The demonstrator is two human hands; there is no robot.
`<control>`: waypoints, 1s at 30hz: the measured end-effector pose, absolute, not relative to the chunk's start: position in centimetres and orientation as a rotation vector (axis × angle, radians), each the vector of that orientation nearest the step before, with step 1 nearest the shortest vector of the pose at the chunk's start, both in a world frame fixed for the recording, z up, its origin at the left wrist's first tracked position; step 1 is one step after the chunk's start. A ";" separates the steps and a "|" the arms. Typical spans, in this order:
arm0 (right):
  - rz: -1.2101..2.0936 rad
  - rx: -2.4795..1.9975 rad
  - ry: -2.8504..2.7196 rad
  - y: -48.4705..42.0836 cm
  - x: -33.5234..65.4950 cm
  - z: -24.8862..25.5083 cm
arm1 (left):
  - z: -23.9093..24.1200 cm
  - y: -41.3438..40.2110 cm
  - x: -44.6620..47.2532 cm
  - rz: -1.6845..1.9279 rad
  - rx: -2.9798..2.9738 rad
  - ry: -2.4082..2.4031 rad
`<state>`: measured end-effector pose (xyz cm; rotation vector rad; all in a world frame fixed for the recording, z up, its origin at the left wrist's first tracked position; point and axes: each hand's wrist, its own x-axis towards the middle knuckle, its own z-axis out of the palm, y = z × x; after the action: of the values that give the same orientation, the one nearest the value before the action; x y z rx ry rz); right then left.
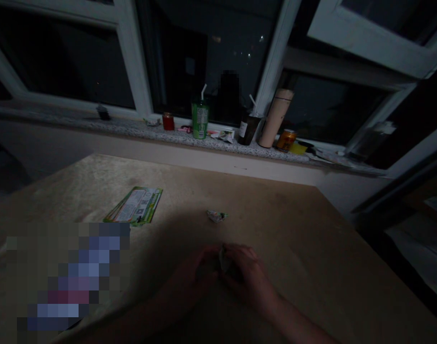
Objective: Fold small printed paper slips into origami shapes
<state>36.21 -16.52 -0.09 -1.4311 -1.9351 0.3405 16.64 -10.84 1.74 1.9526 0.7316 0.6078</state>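
Close together over the middle of the table are my left hand [204, 265] and my right hand [245, 267], both with curled fingers. Between the fingertips stands a thin, pale piece of folded paper [221, 259], dim and mostly covered by the fingers. Just beyond the hands lies a small folded paper [217, 216] with green and white print, touched by neither hand. To the left, a fanned stack of green-and-white printed leaflets [137, 205] rests flat on the table.
The brown table [286, 210] reaches to the window wall. A blurred-out object [75, 277] lies at front left. Along the granite sill [132, 129] stand a green cup with a straw [200, 119], a dark cup [247, 129], a tall pinkish flask [275, 118], a red jar [168, 122] and an orange can [286, 140].
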 end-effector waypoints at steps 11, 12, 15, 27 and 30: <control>0.823 -1.309 -1.452 -16.6 35.7 -0.2 | 2.1 -11.0 16.2 0.531 2.137 0.512; 0.857 -1.297 -1.414 -16.6 35.6 -0.1 | 2.4 -11.0 16.2 0.529 2.148 0.495; 0.909 -1.235 -1.310 -16.5 35.3 0.2 | 3.0 -11.0 16.3 0.509 2.191 0.424; 0.739 -1.447 -1.174 -15.8 37.0 -0.7 | 1.3 -9.4 16.5 0.561 2.465 0.685; 0.914 -1.346 -1.089 -15.7 36.8 -0.9 | 1.9 -9.2 16.6 0.542 2.492 0.728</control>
<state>36.79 -15.73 -0.92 -1.3456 -1.0886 0.9138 16.57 -9.18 1.86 2.4921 0.7276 0.5417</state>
